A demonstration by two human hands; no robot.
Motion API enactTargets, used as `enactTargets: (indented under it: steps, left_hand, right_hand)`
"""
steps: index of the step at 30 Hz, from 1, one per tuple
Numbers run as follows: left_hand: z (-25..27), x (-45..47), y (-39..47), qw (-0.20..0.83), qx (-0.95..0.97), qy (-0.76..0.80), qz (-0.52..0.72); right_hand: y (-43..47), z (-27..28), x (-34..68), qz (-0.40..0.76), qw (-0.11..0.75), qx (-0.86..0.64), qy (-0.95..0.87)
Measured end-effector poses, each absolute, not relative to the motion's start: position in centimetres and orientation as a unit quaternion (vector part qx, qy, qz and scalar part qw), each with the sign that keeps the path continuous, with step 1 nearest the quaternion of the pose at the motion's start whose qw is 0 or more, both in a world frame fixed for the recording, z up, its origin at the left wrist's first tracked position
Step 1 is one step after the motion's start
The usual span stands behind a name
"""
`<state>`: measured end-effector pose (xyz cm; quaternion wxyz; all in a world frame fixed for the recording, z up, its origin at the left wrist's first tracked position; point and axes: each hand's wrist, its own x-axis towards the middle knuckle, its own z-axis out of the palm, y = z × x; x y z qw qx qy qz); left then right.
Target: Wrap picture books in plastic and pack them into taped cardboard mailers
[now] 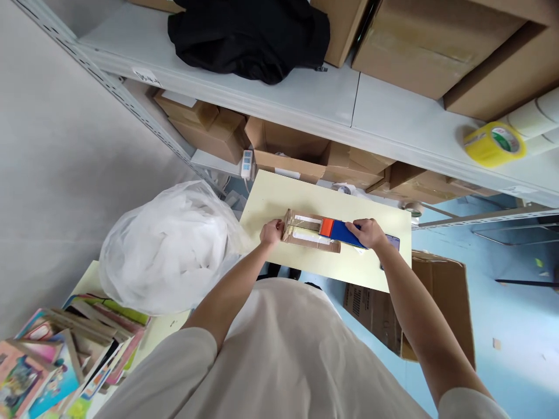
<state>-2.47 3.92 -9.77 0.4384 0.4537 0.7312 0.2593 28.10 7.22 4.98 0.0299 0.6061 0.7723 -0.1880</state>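
Note:
A flat brown cardboard package [297, 240] with white paper strips on its face lies on the small cream table. My left hand [272, 231] is closed on its left end, where the surface looks shiny, as if taped. My right hand [368, 233] grips a blue tape dispenser [343, 231] with an orange front part [326, 227], which rests over the right part of the package. The roll and the underside of the dispenser are hidden. Just right of my right hand, a dark phone-like object [393, 241] shows partly at the table's edge.
A big bag of white wrapping [170, 244] stands to the left, with several books [82, 343] beside it. Shelves ahead hold cardboard boxes [437, 46], a black cloth [253, 35] and a yellow tape roll [495, 144]. An open carton [443, 302] stands right of the table [279, 189].

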Motion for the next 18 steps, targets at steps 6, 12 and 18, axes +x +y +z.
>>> enactTargets:
  steps: [6, 12, 18]
  left_hand:
    - [-8.2, -4.8, 2.7, 0.407, 0.549, 0.702, 0.202]
    - [-2.3, -3.1, 4.7, 0.230, 0.857, 0.448, 0.106]
    - [-1.5, 0.4, 6.5, 0.140, 0.904, 0.405, 0.001]
  right_hand:
    - [7.0, 4.8, 28.2, -0.197, 0.030, 0.607, 0.769]
    - [7.0, 5.2, 28.1, -0.197, 0.054, 0.610, 0.766]
    - [6.9, 5.3, 28.2, -0.236, 0.059, 0.603, 0.759]
